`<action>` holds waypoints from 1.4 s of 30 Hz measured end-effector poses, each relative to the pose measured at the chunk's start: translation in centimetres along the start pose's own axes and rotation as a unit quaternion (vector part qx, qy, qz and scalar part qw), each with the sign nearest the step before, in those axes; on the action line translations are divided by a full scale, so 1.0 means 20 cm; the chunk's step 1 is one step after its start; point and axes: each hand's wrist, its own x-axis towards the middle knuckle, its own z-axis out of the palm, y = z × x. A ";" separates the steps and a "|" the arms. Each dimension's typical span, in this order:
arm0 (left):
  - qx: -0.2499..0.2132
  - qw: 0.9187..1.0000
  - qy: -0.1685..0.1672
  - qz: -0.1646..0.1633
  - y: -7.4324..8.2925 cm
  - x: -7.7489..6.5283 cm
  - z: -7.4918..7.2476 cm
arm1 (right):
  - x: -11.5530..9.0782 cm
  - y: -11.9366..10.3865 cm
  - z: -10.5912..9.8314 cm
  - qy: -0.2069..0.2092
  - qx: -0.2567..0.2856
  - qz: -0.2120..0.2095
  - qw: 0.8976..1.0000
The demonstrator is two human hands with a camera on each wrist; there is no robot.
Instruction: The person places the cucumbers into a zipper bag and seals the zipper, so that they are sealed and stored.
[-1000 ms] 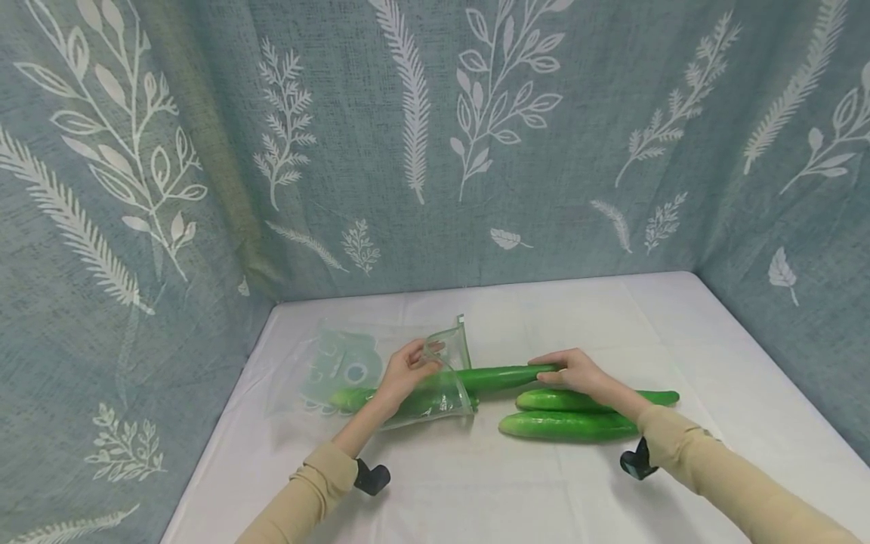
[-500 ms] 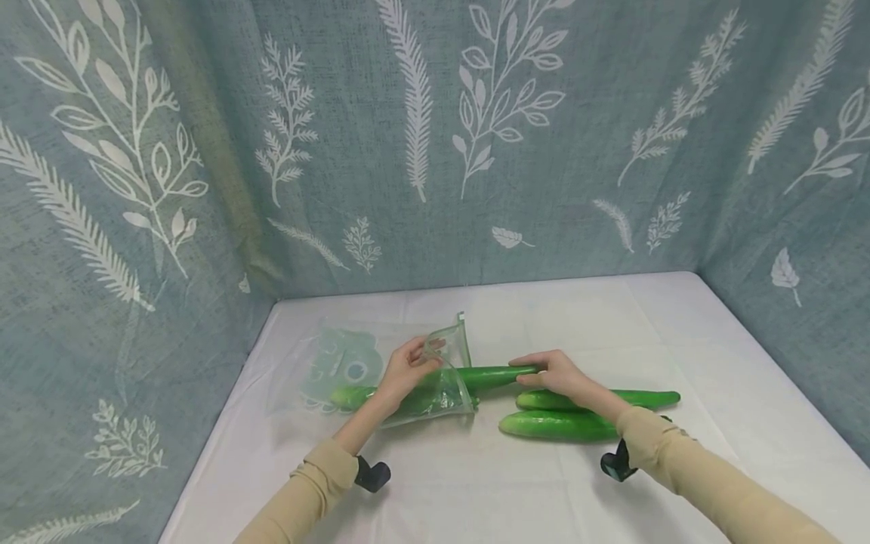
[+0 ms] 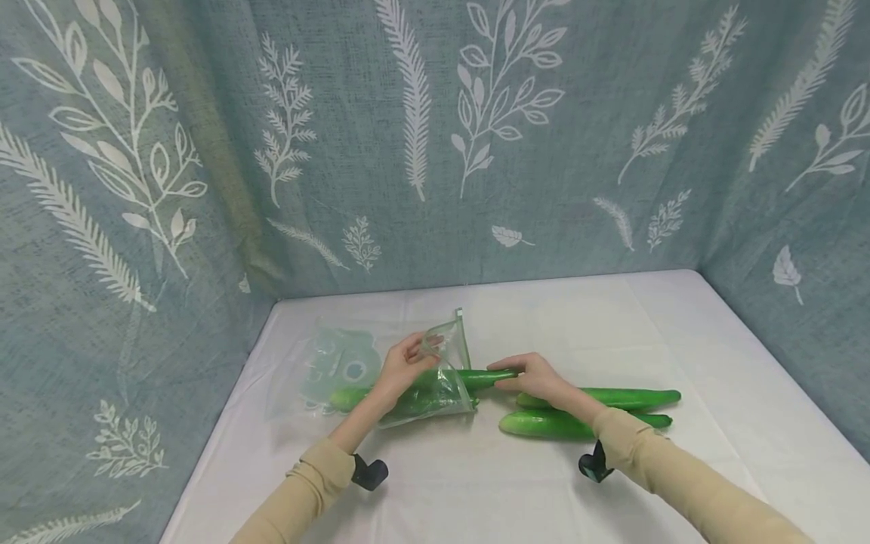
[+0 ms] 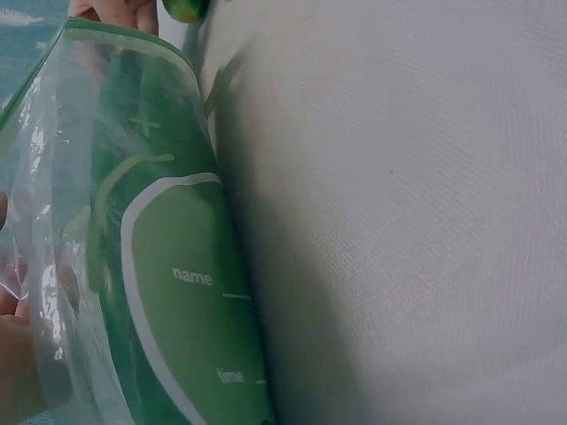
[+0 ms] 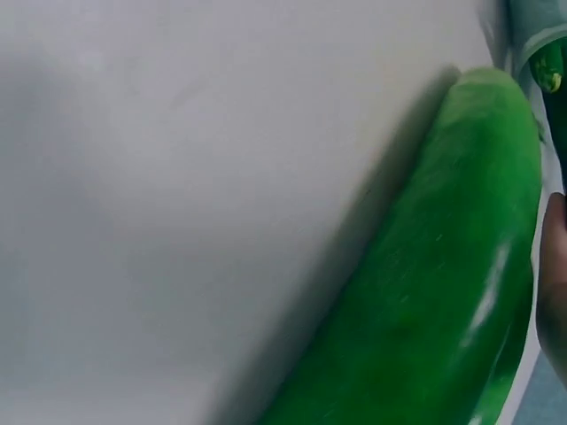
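My left hand (image 3: 404, 370) pinches the upper edge of the mouth of a clear zip bag (image 3: 464, 344) lying on the table. A cucumber (image 3: 485, 378) sits partly in the bag, and my right hand (image 3: 533, 376) grips its outer end. Inside the bag another cucumber (image 3: 350, 398) lies beneath it, seen through the plastic. Green print with the words "name" and "time" covers the bag (image 4: 190, 292) in the left wrist view. A sliver of the right hand (image 5: 554, 288) appears at the edge of the right wrist view.
Two more cucumbers lie side by side under my right forearm, a rear cucumber (image 3: 635, 397) and a front cucumber (image 3: 544, 425). The front one looms large in the right wrist view. A white cloth covers the table (image 3: 476, 483). Patterned blue curtains (image 3: 435, 227) enclose its back and sides.
My right hand has moved left, sliding the cucumber deeper into the bag, so less of it shows outside. My left hand stays nearly still at the bag's mouth.
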 end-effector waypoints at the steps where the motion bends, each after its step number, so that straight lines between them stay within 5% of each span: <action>1: 0.001 1.000 -0.001 0.002 0.00 0.00 0.00 | 0.01 -0.01 0.01 0.001 -0.001 -0.003 1.000; 21: 0.009 1.000 0.003 0.003 0.00 -0.01 0.00 | 0.05 -0.09 0.18 -0.021 0.010 -0.056 0.998; 42: -0.019 1.000 -0.001 0.000 -0.03 -0.02 0.01 | 0.09 -0.12 0.29 -0.009 0.023 -0.013 1.000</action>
